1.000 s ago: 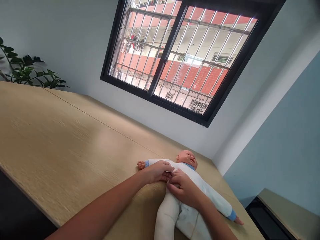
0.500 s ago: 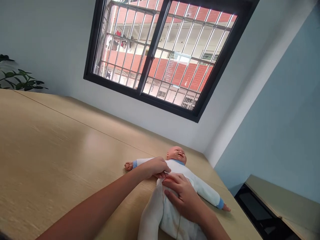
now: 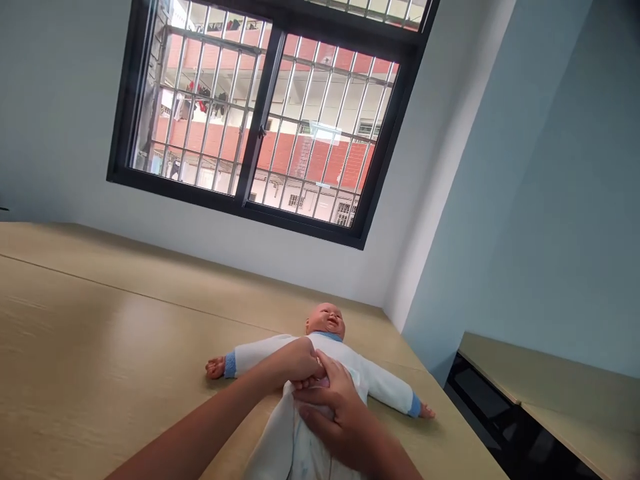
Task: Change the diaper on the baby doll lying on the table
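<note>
The baby doll (image 3: pixel 346 352) lies face up on the wood-grain tabletop (image 3: pixel 165 340), arms spread to their blue cuffs (image 3: pixel 230 365), a pose that probably keeps the white garment (image 3: pixel 387 387) flat and facing me. My left hand (image 3: pixel 304 363) curls inward at its waist; my right hand (image 3: pixel 336 400) lies across the belly, presumably steadying the cloth. The fingers of both meet there, but whether they pinch fabric I cannot tell. The doll's head points towards the wall (image 3: pixel 300 267) beneath the barred window (image 3: pixel 257 133). The table's right edge runs near one small outstretched hand, with a black-fronted unit (image 3: pixel 483 393) beyond; the wider sideways room lies to my left.
</note>
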Motion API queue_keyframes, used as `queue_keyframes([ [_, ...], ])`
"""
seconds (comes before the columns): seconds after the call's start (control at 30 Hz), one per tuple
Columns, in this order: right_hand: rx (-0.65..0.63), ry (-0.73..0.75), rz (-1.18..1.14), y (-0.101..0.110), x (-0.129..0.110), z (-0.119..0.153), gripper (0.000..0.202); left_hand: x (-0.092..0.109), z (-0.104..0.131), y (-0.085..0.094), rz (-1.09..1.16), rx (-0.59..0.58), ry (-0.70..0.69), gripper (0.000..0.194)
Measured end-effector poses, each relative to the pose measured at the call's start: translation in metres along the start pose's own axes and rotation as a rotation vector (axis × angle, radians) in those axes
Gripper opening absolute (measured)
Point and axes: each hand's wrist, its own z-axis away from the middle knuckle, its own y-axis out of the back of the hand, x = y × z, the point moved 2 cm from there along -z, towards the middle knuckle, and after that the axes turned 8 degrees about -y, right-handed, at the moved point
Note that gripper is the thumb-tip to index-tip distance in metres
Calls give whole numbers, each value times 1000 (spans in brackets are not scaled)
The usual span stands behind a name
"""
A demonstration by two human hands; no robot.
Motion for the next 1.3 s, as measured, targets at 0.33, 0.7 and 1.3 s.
queue_keyframes([
  [0.33, 216, -25, -226, 10, 29, 3, 26, -3, 15, 9, -6, -193, -55, 14],
  [0.7, 231, -463, -285, 33, 75, 11, 41, 13, 14, 0, -387, 125, -94, 23],
  [1.3, 195, -368, -117, 24, 43, 13, 24, 1, 7, 4, -112, 15, -210, 33],
])
